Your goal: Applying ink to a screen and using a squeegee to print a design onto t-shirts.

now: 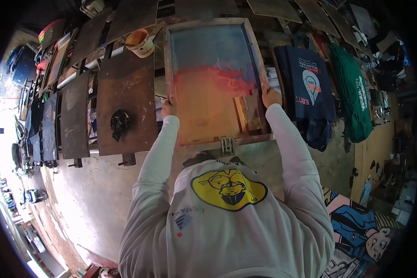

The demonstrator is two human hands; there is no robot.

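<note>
A wooden-framed printing screen (255,48) lies before me, held by its two long sides. My left hand (169,109) is closed around the left rail, and my right hand (272,97) grips the right rail at about the same height. Blue-grey and red ink stains cover the far half of the mesh (208,46); its near half looks orange-brown and see-through. At the middle of the near rail sits a metal clamp or hinge (227,146). Part of my fingers is hidden behind the rails.
Left of the screen, a stained tub (141,45) stands by a brown board (136,85) bearing a crumpled black bundle (120,121). On the right lie a printed navy bag (312,88) and a green one (352,92). More boards (74,120) line the bench leftward.
</note>
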